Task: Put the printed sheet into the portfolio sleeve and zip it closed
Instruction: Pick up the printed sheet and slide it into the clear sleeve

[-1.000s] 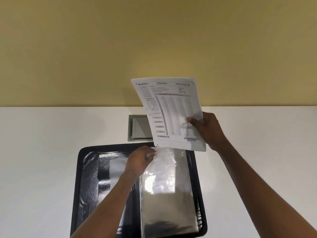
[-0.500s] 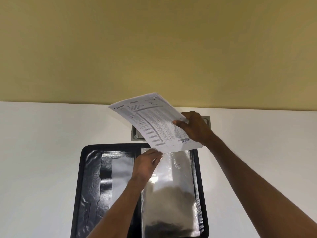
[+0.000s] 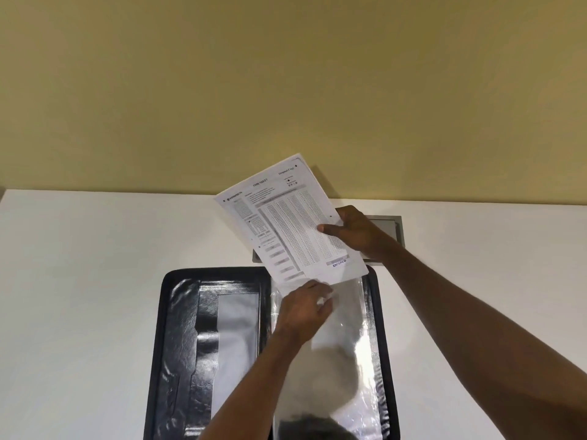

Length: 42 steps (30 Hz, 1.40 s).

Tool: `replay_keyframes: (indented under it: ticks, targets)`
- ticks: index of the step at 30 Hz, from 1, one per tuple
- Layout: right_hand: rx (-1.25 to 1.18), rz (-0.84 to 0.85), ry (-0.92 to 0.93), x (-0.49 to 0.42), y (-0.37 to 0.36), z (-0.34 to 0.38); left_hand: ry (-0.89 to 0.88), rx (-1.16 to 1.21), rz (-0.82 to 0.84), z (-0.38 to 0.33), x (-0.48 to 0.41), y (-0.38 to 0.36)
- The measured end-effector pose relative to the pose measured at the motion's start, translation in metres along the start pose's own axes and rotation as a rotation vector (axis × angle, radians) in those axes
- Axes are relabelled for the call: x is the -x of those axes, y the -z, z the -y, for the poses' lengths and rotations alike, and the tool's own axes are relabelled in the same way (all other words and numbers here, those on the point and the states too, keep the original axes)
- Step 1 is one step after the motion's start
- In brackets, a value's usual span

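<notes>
1. The white printed sheet (image 3: pixel 295 223) is not yet in: the right hand (image 3: pixel 352 230) pinches its edge, lower edge at the mouth of the clear plastic sleeve (image 3: pixel 349 338).
2. The left hand (image 3: pixel 305 309) grips the sleeve's top, inside the open black zip portfolio (image 3: pixel 181 328); zipping remains.
3. Beyond the portfolio, a grey recessed panel (image 3: pixel 389 225) sits clear; nothing blocks entry.

The printed sheet (image 3: pixel 287 223) reads "OMR SHEET" at its top and "ENTERED" near its bottom.
</notes>
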State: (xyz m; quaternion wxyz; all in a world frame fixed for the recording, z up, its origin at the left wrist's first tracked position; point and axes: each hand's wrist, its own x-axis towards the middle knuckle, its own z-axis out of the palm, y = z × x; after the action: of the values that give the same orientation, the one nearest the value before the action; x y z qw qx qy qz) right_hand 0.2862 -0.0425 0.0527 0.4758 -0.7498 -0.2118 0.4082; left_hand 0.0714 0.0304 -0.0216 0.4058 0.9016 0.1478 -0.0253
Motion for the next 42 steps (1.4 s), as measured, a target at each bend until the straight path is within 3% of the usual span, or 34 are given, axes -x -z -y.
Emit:
replay_keyframes:
  ticks: [10, 19, 25, 28, 34, 42]
  targets:
    - [-0.034, -0.031, -0.098, -0.015, 0.001, -0.023, 0.015, -0.087, -0.002, -0.062, -0.019, -0.036]
    - [-0.043, -0.029, -0.11, -0.023, -0.009, -0.033, 0.065, -0.176, 0.04, -0.089, -0.012, -0.021]
    - [-0.007, -0.057, -0.13, -0.025, -0.01, -0.038, 0.092, -0.011, -0.219, -0.066, -0.029, -0.02]
    - [0.026, -0.073, -0.12, -0.025, -0.01, -0.041, 0.134, -0.003, -0.147, -0.062, -0.038, -0.019]
    - [0.017, -0.066, -0.149, -0.027, -0.014, -0.048, -0.036, -0.276, -0.07, -0.073, -0.042, -0.025]
    - [-0.01, -0.07, -0.178, -0.029, -0.013, -0.05, -0.177, -0.421, 0.018, -0.077, -0.043, -0.031]
